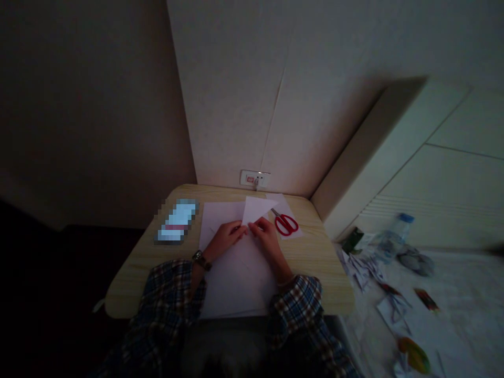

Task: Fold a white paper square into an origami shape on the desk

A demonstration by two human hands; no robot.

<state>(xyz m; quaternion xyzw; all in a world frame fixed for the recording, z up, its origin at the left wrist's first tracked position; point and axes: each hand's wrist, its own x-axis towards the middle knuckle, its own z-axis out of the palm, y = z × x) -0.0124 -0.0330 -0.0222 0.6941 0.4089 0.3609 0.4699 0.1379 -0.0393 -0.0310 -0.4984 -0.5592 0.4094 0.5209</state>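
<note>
A white piece of paper with a pointed, triangular shape [255, 208] is held up between my two hands over the table. My left hand [227, 237] pinches its lower left corner, and my right hand [264, 235] grips the lower edge close beside it. Beneath both hands lies a large white sheet [236, 289]. Just right of my right hand, scissors with red handles [286, 224] rest on another white piece of paper [296, 232]. The fingertips are small and dim in this view.
A lit phone [177, 221], blurred out, lies at the left of the small wooden table [129, 286]. Behind it is a wall socket [255, 178]. On the bed at right are paper scraps [364, 270], a plastic bottle with a blue cap [396, 236] and a yellow-green object [413, 354].
</note>
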